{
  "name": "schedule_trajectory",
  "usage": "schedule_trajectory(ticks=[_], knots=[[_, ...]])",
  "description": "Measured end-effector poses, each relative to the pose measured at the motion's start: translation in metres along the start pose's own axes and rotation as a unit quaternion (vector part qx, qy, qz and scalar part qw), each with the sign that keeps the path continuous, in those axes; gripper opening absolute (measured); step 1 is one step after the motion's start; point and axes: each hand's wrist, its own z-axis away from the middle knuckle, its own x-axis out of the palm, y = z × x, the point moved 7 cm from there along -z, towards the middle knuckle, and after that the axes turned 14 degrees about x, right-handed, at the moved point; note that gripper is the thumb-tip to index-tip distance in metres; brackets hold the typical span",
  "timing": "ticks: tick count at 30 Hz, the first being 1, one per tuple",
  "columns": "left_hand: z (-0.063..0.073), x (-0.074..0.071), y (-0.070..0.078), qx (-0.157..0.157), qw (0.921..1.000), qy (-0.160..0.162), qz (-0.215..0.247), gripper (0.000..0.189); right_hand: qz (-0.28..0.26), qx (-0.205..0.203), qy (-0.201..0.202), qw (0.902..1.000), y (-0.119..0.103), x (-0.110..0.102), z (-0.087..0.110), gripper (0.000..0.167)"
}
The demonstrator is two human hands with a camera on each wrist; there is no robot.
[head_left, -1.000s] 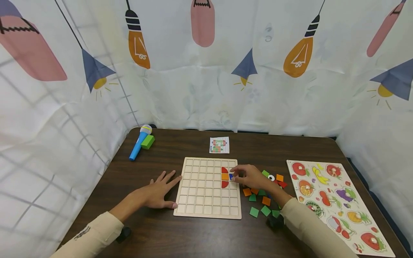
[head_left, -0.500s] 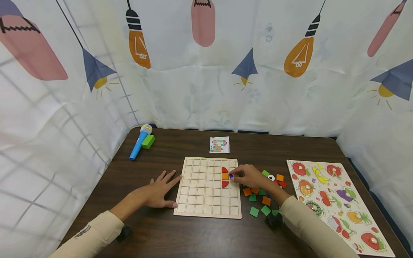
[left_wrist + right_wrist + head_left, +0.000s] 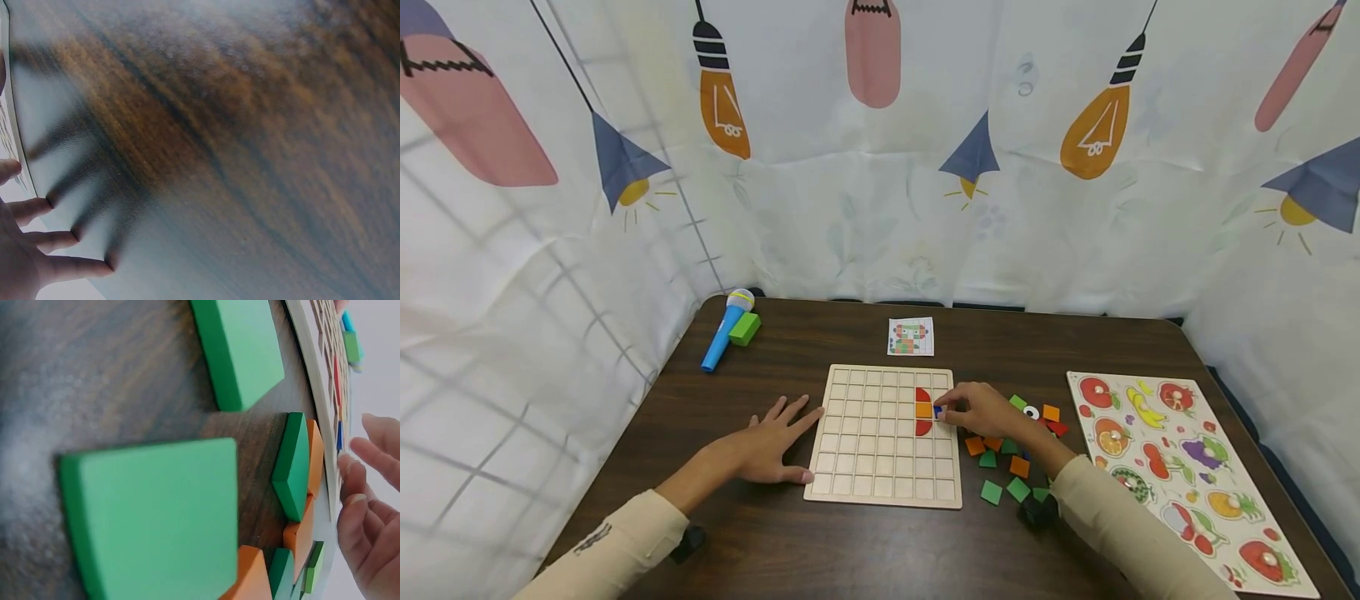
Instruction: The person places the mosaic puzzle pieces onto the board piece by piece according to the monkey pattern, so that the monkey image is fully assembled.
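Note:
A wooden grid board (image 3: 865, 467) lies in the middle of the table in the head view. An orange square (image 3: 922, 410) sits in one of its cells, between two red rounded tiles (image 3: 922, 428). My right hand (image 3: 981, 410) reaches over the right edge, thumb and curled fingers pinching a small blue tile (image 3: 937, 412) at a cell beside the orange square. That tile is partly hidden by the fingertips. My left hand (image 3: 767, 450) lies with fingers spread, thumb and fingertips at the board's left edge. In the right wrist view the fingertips (image 3: 355, 464) are close to the blue tile (image 3: 339, 435).
Loose green tiles (image 3: 991, 492) and orange tiles (image 3: 1019, 467) lie scattered under my right forearm. A picture card (image 3: 911, 337) lies behind the board. On the right is a fruit puzzle board (image 3: 1165, 450). A toy microphone (image 3: 718, 343) and green block (image 3: 745, 330) are at the back left.
The right fingertips have shifted very slightly at the blue tile. My left hand stays in place, and the other tiles have not moved.

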Motion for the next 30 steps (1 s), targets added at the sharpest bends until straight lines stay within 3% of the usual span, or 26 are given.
schedule_trajectory(ticks=[15, 25, 30], knots=[[0.0, 0.0, 0.002, 0.0, 1.0, 0.0, -0.001, 0.1, -0.067, 0.001, -0.002, 0.9978, 0.006, -0.005, 0.004, 0.029], [0.0, -0.001, 0.002, -0.004, 0.9999, -0.008, 0.015, 0.1, -0.11, -0.01, 0.011, 0.9938, 0.03, -0.031, 0.03, 0.031], [0.0, 0.0, 0.001, -0.007, 0.9999, -0.008, 0.011, 0.101, -0.103, -0.026, 0.003, 0.9944, 0.041, -0.036, 0.042, 0.028]])
